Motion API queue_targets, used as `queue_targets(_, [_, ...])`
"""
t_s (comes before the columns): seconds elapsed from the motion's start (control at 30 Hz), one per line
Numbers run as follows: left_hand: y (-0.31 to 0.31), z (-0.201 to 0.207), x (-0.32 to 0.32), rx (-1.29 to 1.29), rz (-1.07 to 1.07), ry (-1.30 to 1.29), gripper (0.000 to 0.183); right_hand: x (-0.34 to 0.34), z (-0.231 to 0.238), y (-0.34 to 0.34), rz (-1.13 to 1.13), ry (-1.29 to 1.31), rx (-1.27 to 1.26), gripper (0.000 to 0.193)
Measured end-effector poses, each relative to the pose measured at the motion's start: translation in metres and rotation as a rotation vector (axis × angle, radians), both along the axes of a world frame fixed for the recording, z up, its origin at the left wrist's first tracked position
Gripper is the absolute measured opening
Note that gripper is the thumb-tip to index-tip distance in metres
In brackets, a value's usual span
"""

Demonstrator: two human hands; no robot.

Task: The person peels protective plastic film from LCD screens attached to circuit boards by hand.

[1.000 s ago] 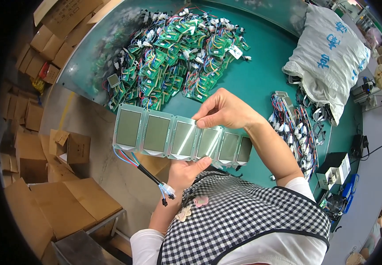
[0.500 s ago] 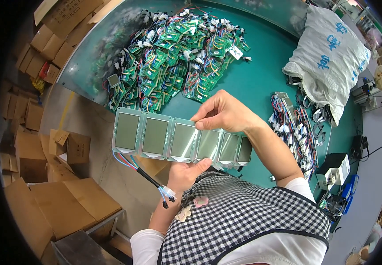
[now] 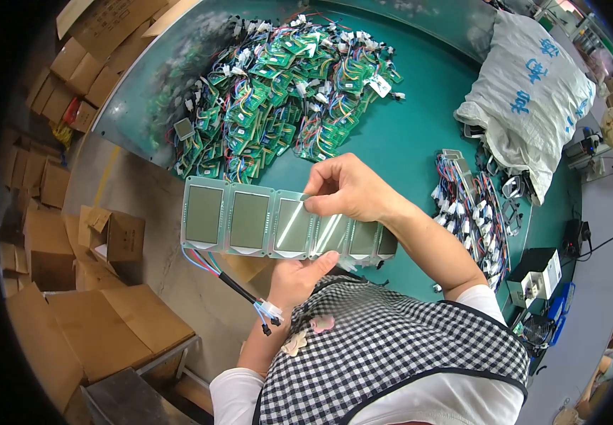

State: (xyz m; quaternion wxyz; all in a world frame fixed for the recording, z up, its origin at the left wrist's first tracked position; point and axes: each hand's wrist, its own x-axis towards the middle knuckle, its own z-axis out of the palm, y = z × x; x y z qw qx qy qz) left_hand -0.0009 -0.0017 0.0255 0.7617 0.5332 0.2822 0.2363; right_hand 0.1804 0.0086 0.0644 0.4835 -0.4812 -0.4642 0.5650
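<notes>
A strip of several joined LCD display boards (image 3: 250, 221) spans the space before me, grey screens facing up. From beneath, my left hand (image 3: 299, 282) grips its lower edge, thumb on the front and fingers hidden behind. At the upper edge my right hand (image 3: 349, 190) pinches the strip between thumb and fingers, covering part of the screens toward the right end. A cable (image 3: 239, 285) with red, blue and black wires hangs off the strip's lower left, its small connectors (image 3: 270, 312) lying near my left wrist.
On the green table (image 3: 420, 106) lies a big heap of wired green circuit boards (image 3: 271, 92). To the right are a bundle of wired display boards (image 3: 466, 205), a white woven sack (image 3: 526, 92) and a black-and-white box (image 3: 535, 275). Cardboard boxes (image 3: 101, 333) fill the left side.
My right hand has come slightly down and left along the upper edge. The strip's right end has tilted a little, shifting the glare on its screens. My left hand has hardly moved.
</notes>
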Motion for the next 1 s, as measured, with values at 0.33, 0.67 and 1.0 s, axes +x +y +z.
queue_targets(0.33, [0.043, -0.029, -0.011, -0.274, -0.219, -0.421, 0.072, 0.005, 0.000, 0.000, 0.157, -0.179, 0.033, 0.015])
queue_targets(0.67, [0.023, -0.008, 0.003, -0.166, 0.156, -0.448, 0.073, -0.010, 0.016, -0.004, -0.113, -0.853, 0.354, 0.046])
queue_targets(1.0, [0.019, -0.001, 0.024, 0.050, 0.374, -0.524, 0.072, -0.040, 0.015, -0.006, -0.459, -0.959, 0.754, 0.037])
